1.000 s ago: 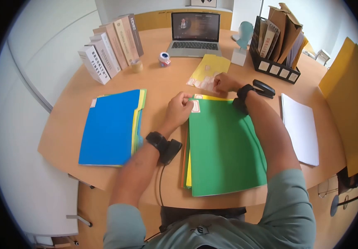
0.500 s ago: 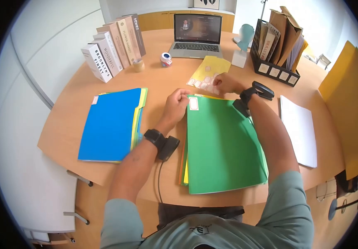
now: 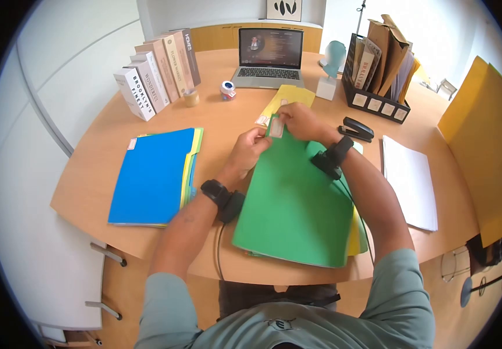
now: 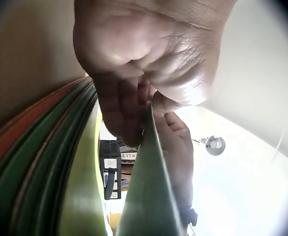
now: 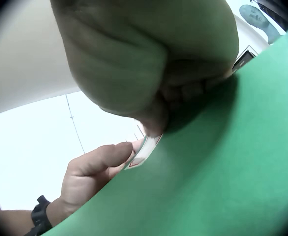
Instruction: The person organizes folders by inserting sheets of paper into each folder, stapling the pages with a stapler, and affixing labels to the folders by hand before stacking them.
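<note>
- Your left hand [image 3: 250,149] and right hand [image 3: 297,122] both pinch the top edge of the green folder [image 3: 294,203], lifted off its stack [image 3: 357,232].
- Its label [image 3: 275,127] is on.
- The blue pile [image 3: 152,177] looks labelled; the stack below still waits.

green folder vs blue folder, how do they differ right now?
The green folder is lifted at its far edge and tilted, pinched by the left hand and right hand; the blue folder lies flat, untouched. Green's label sits between the fingers, blue's at its far left corner. Both top coloured stacks.
</note>
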`<act>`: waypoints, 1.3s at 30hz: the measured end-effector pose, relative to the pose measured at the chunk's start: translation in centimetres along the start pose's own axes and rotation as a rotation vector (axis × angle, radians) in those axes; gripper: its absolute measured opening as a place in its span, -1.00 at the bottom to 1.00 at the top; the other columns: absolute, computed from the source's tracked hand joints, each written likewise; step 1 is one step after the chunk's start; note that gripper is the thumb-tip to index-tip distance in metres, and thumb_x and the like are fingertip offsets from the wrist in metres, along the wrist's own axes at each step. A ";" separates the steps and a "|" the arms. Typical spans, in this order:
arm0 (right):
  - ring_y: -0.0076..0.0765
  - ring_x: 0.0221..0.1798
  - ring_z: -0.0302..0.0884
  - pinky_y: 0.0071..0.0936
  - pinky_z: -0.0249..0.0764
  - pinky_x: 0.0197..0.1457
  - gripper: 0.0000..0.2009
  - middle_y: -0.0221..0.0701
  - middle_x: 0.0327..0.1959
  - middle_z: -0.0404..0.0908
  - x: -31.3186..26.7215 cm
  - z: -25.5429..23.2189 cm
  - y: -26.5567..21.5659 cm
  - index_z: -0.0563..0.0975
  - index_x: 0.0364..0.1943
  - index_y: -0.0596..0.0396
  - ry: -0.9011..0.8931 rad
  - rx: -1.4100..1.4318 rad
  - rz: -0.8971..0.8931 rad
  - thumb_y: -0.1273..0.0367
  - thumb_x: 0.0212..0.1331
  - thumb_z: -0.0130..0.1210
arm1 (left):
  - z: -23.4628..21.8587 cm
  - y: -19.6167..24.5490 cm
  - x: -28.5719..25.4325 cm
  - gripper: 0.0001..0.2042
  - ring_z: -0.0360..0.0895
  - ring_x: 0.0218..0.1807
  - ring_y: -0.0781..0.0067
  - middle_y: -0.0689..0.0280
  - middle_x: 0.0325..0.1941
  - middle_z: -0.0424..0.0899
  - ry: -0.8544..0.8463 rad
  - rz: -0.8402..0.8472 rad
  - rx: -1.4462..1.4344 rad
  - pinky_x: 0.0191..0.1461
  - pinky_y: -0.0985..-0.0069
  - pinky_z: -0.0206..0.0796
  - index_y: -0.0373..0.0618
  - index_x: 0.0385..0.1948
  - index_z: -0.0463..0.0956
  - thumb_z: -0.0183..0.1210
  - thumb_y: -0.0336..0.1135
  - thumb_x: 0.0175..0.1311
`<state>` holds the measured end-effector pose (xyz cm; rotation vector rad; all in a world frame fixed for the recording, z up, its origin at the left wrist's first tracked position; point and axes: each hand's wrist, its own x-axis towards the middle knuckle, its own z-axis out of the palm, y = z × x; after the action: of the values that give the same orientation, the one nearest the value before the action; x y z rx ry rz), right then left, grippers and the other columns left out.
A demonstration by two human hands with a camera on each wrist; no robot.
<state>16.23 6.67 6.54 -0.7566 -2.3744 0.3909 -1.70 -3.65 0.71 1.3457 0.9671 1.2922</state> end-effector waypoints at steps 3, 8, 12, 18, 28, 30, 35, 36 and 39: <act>0.21 -0.23 0.62 -0.03 0.49 -0.13 -0.83 0.06 -0.38 0.64 -0.6 -2.3 0.0 0.60 -0.40 0.25 -0.017 0.029 0.115 0.40 0.10 0.10 | 0.8 1.5 -0.4 -0.80 0.57 -0.31 0.64 0.35 -0.24 0.63 -0.111 -0.073 0.033 -0.25 0.65 0.45 -0.25 -0.02 0.49 0.06 -0.36 0.46; 0.24 -0.13 0.60 -0.01 0.49 -0.06 -0.80 0.06 -0.24 0.65 -3.2 -4.1 -2.8 0.60 -0.27 0.23 -0.052 -0.050 0.091 0.37 0.13 0.09 | 2.4 3.6 -1.3 -0.77 0.54 -0.33 0.68 0.38 -0.25 0.62 -0.208 -0.140 0.080 -0.27 0.65 0.41 -0.29 -0.03 0.50 0.03 -0.32 0.49; 0.22 -0.16 0.62 -0.02 0.50 -0.07 -0.77 0.04 -0.27 0.66 -3.1 -5.4 -2.9 0.61 -0.27 0.22 0.103 -0.231 0.184 0.31 0.16 0.09 | 2.7 4.0 -2.3 -0.76 0.51 -0.25 0.65 0.39 -0.26 0.59 -0.205 -0.102 0.407 -0.15 0.58 0.40 -0.32 -0.05 0.51 -0.01 -0.31 0.50; -0.20 -0.36 0.67 -0.32 0.54 -0.26 -0.72 -0.21 -0.41 0.68 -5.1 -7.5 -1.8 0.63 -0.16 0.25 0.223 0.279 0.289 0.31 0.37 -0.03 | -1.8 8.0 -7.4 -0.73 0.49 -0.17 0.52 0.31 -0.26 0.61 -0.039 -0.011 0.798 -0.03 0.48 0.38 -0.33 -0.05 0.54 0.00 -0.29 0.49; -0.62 -0.30 0.57 -0.67 0.43 -0.25 -0.66 -0.51 -0.30 0.63 -13.4 -11.2 1.1 0.57 -0.02 0.12 0.150 0.689 0.514 0.13 0.51 -0.06 | -30.8 9.4 -18.5 -0.77 0.51 -0.25 0.45 0.29 -0.28 0.63 0.685 -0.205 0.888 -0.13 0.46 0.37 -0.34 -0.17 0.57 -0.09 -0.48 0.37; -0.62 -0.30 0.58 -0.66 0.44 -0.25 -0.65 -0.49 -0.30 0.63 -14.6 -11.0 1.5 0.57 -0.02 0.13 0.161 0.710 0.559 0.14 0.51 -0.05 | -31.4 9.7 -19.8 -0.80 0.49 -0.30 0.47 0.29 -0.33 0.59 0.796 -0.298 0.786 -0.19 0.46 0.35 -0.34 -0.24 0.55 -0.08 -0.48 0.35; -0.56 -0.30 0.61 -0.59 0.48 -0.25 -0.63 -0.42 -0.26 0.65 -16.2 -10.8 2.4 0.58 -0.02 0.21 0.152 0.702 0.573 0.15 0.49 -0.04 | -32.1 8.6 -20.5 -0.84 0.42 -0.35 0.49 0.33 -0.39 0.50 0.836 -0.341 0.758 -0.26 0.47 0.30 -0.29 -0.35 0.51 -0.07 -0.48 0.31; -0.57 -0.29 0.61 -0.59 0.48 -0.25 -0.63 -0.43 -0.26 0.65 -16.3 -10.9 2.3 0.58 -0.01 0.21 0.157 0.706 0.581 0.15 0.48 -0.04 | -32.8 7.9 -20.3 -0.82 0.46 -0.34 0.48 0.31 -0.37 0.54 0.837 -0.342 0.756 -0.25 0.47 0.33 -0.32 -0.31 0.53 -0.07 -0.48 0.31; -0.57 -0.28 0.61 -0.59 0.48 -0.24 -0.63 -0.43 -0.26 0.64 -16.6 -11.2 2.2 0.57 0.01 0.20 0.162 0.716 0.587 0.15 0.48 -0.02 | -35.9 6.0 -20.1 -0.83 0.49 -0.34 0.40 0.22 -0.36 0.60 0.795 -0.387 0.746 -0.22 0.42 0.35 -0.35 -0.34 0.52 -0.05 -0.45 0.31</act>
<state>35.04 -0.58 6.58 -1.0494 -1.6302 1.2784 -40.00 -19.82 0.31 1.0441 2.3069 1.2063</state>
